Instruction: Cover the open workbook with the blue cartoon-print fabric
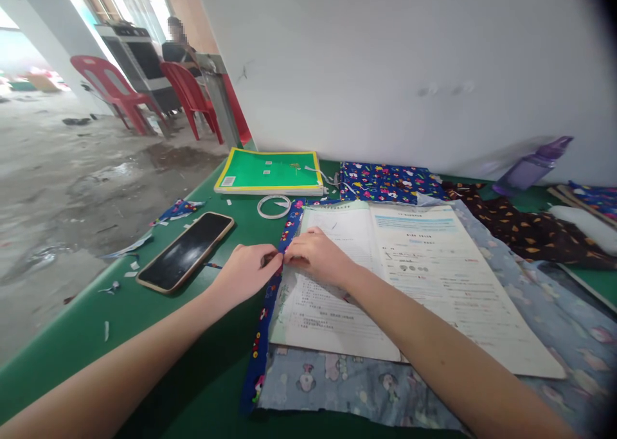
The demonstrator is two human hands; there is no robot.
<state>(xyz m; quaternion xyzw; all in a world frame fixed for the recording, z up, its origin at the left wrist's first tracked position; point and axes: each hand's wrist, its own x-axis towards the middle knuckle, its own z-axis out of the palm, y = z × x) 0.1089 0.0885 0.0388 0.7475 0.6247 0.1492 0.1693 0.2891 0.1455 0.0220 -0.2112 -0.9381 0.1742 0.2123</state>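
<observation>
An open workbook [429,285] with printed pages lies on a piece of patterned fabric [337,378], whose pale underside faces up. Along the workbook's left side the fabric is folded over into a narrow dark blue strip [263,333] with colourful figures. My left hand [248,265] pinches this folded edge from the left, its fingertips at the fold. Close beside it, my right hand [315,256] rests over the left page, fingers closed on the same edge. The two hands' fingertips almost meet, and part of the fold is hidden beneath them.
Left on the green table [193,336] lie a phone [186,252] and scraps. Behind are a tape ring [274,206], a green book [270,171] and blue cloth [390,180]. Right: brown cloth [525,230], purple bottle [530,169]. A white panel [385,60] stands behind; a person [177,50] sits far off.
</observation>
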